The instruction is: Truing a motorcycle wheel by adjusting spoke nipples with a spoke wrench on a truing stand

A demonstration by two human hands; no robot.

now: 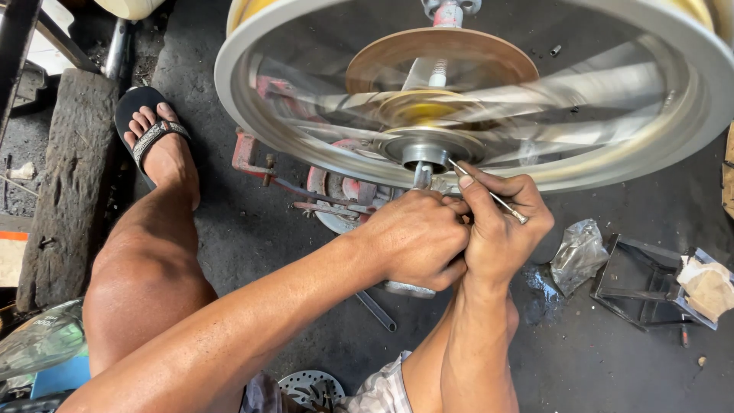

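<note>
From my head camera, looking down, a big alloy wheel [474, 84] fills the top of the view, its spokes smeared into a blur. It sits on a red stand [252, 153] that rests on the dark concrete floor [252, 252]. At the wheel's middle I see the silver hub [428, 145] with a short axle stub [422, 174] poking out toward me.

My left hand [417, 239] is clenched just below the hub, knuckles up, closed around something I cannot make out from here; it sits right at the end of the axle stub. My right hand [501, 226] presses against my left, fingers pinched on a thin metal rod [489, 191]. The rod runs slantwise, its far tip touching the hub's lower edge, its near end sticking out past my knuckles.

Under my hands a flat metal bar [376, 310] lies on the floor. To the right, well apart from the wheel's centre, lie a crumpled clear plastic bag [579, 256] and a dark metal bracket [650, 283] with a rag [707, 287] on it. At left, my bare leg stretches out, foot in a black sandal [149, 126], beside a weathered wooden block [69, 183]. A brake disc [310, 388] shows at the bottom edge, near my shorts.
</note>
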